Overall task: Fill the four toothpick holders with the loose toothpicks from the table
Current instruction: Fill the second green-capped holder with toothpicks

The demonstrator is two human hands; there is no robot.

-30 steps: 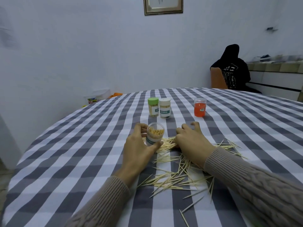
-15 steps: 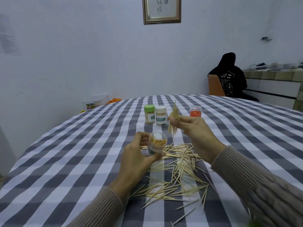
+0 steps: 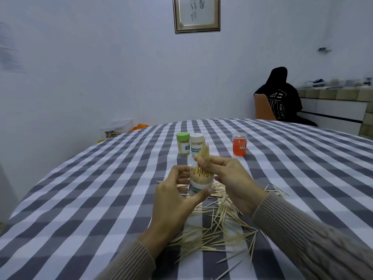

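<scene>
Above the middle of the table (image 3: pixel 101 199), we see both hands at work on one open holder (image 3: pixel 198 183). The left hand (image 3: pixel 171 201) is curled round this clear holder, thumb on its near side across the label and fingers wrapped behind it, lifting it off the checked cloth with a slight tilt. The holder is already packed with toothpicks, their tips showing at the mouth.

The right hand (image 3: pixel 232 182) is closed in a pinch on a small bundle (image 3: pixel 203 156) of toothpicks — thumb and fingertips pressed together round its middle, the other fingers loosely bent. The bundle stands nearly upright, its lower ends in or just at the holder's mouth, its upper points fanning above the fingers. We cannot tell how far the ends reach inside.

Under and behind the hands the loose toothpicks (image 3: pixel 218 229) lie scattered in a heap on the cloth, spreading toward us and to the right, with a few strays near the bottom edge.

Farther back stand three more holders: a green-lidded holder (image 3: pixel 183 144) and a white-lidded holder (image 3: pixel 196 145) touching or just beside each other, both showing toothpicks through their clear walls, and a red holder (image 3: pixel 239 144) apart to the right — a few picks seem visible inside it.
</scene>
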